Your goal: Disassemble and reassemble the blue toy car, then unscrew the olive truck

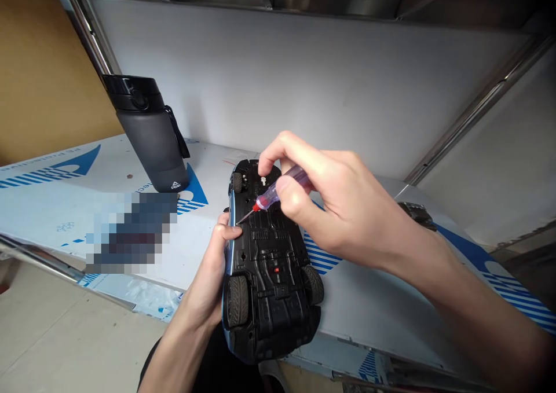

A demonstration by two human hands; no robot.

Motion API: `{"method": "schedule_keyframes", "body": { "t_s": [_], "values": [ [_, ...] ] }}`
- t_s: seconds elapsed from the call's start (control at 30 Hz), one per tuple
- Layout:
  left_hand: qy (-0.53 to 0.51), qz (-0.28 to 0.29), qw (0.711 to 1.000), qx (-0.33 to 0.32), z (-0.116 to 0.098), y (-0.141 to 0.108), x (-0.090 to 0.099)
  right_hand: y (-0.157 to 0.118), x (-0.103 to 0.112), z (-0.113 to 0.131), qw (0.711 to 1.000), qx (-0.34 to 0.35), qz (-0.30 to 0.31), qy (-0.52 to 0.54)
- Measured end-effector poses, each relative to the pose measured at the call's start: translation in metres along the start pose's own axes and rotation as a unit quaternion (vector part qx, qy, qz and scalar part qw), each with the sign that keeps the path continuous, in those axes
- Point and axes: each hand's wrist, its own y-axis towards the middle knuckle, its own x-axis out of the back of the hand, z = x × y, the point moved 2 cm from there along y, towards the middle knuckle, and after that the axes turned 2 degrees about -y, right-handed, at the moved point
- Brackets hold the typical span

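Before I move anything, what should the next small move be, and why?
I'd probably ease the left hand's thumb slightly away from the tip of the screwdriver. The car is underside up, the right hand angles the screwdriver toward its edge, and the tip looks right beside that thumb, so a slip might catch it.

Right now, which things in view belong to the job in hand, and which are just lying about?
In the job:
model car, underside showing, in the left hand
screwdriver, in the right hand

Apparently lying about:
bottle
pixelated item
dark object at right, partly hidden
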Motion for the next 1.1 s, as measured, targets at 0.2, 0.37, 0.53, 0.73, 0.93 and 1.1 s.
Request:
{"method": "schedule_keyframes", "body": {
  "t_s": [0.2,0.37,0.53,0.73,0.93,1.1],
  "values": [
    [0.005,0.003,1.0,-0.011,-0.0012,-0.0013,-0.0006,0.0013,-0.0014,0.001,1.0,-0.011,0.003,0.021],
    [0.004,-0.002,1.0,-0.006,0.0,-0.0007,0.0013,0.0016,-0.002,0.0013,1.0,0.016,0.0,0.014],
    [0.003,-0.005,1.0,-0.005,0.0003,-0.0006,0.0013,0.0008,-0.0014,0.0002,1.0,-0.022,-0.022,-0.003],
    [0.007,-0.002,1.0,-0.005,0.0003,-0.0009,0.0008,0.0016,-0.0042,0.004,1.0,0.007,-0.01,-0.005],
    [-0.008,-0.005,1.0,0.0,0.0009,-0.0005,0.001,0.0014,-0.0067,0.0054,0.999,-0.019,-0.043,-0.01],
    [-0.008,-0.004,1.0,0.001,0.0001,-0.0009,-0.0005,0.0034,-0.0068,0.006,1.0,-0.01,-0.017,0.01]
  ]
}}
